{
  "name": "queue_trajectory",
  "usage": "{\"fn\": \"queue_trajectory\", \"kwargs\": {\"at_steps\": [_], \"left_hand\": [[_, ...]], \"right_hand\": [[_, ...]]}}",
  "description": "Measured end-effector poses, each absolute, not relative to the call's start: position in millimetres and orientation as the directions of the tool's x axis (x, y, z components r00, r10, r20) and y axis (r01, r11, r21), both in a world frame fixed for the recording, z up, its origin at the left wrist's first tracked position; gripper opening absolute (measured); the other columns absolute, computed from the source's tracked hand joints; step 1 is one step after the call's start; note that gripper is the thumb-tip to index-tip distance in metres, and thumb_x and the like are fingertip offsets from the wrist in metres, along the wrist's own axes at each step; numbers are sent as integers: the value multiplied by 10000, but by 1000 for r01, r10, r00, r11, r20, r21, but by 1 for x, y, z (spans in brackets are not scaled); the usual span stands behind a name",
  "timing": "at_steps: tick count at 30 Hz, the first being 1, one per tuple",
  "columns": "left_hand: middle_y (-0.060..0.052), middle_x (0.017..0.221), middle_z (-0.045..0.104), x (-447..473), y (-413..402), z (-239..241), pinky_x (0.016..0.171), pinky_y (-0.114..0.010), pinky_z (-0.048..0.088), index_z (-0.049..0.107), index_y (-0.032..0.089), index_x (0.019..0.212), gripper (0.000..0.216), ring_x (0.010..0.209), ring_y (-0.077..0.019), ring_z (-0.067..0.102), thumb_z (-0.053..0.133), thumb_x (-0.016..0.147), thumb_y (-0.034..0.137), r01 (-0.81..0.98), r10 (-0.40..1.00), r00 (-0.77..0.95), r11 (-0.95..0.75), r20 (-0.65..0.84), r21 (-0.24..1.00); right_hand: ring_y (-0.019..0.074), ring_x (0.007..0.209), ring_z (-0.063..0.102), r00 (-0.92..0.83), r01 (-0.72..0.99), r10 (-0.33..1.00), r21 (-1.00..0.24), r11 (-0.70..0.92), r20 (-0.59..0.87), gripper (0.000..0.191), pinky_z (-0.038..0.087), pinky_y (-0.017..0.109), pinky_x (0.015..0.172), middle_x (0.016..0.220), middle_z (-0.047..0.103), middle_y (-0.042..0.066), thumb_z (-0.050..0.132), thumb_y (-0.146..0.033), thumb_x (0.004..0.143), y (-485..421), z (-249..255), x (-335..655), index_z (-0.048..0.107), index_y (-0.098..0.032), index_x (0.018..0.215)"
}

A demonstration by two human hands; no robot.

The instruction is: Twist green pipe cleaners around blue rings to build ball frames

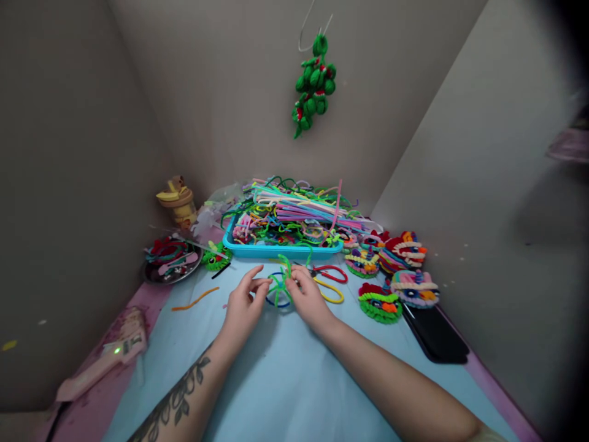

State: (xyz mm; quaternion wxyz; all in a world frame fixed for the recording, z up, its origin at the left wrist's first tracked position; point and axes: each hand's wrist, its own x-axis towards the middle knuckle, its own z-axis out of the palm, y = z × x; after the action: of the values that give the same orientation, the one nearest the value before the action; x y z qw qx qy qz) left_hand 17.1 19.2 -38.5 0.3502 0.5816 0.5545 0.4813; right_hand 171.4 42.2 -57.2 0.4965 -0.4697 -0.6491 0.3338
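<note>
Above cloth (276,374): blue ring (284,306), green strands (280,285) across; right hand (309,299) pinching strands, left hand (245,301) apparently pinching ring.

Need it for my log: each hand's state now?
Left hand: grip unclear, at the blue-rimmed wheel of fuzzy green strands.
Right hand: closed, holding that wheel.
</note>
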Motion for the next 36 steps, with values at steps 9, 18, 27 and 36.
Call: {"fn": "queue_trajectory", "kwargs": {"at_steps": [9,18,27,36], "left_hand": [[-48,776,701,26,14,-32,534,-220,392,541,142,1185,530,623,-133,586,656,700,321,207,995,-79,-51,68,977],[22,592,610,27,16,-35,535,-203,384,581,118,1054,476,532,-87,516,718,628,282,-57,993,-118,17,-24,998],[46,581,605,21,22,-40,544,-191,365,539,150,1034,448,536,-81,529,715,648,293,-107,996,-82,35,-44,994],[52,590,586,7,27,-25,406,-177,229,525,154,1076,555,375,-29,347,745,612,363,-125,986,-64,144,-153,982]], "right_hand": [[180,987,492,16,224,938,-916,334,346,231,378,312,883,1031,483,70,461,-356,858,36,-55,169,509,-190,704],[210,1117,458,-30,205,956,-935,291,291,141,328,344,980,1111,472,68,595,-304,767,34,-57,166,588,-190,684],[204,1091,473,-35,213,945,-922,324,325,61,361,343,942,1077,502,48,584,-265,758,33,-61,166,582,-205,755],[196,819,507,72,554,881,-753,355,468,322,413,325,738,871,536,47,518,-221,783,62,-46,199,550,-200,1103]]}}
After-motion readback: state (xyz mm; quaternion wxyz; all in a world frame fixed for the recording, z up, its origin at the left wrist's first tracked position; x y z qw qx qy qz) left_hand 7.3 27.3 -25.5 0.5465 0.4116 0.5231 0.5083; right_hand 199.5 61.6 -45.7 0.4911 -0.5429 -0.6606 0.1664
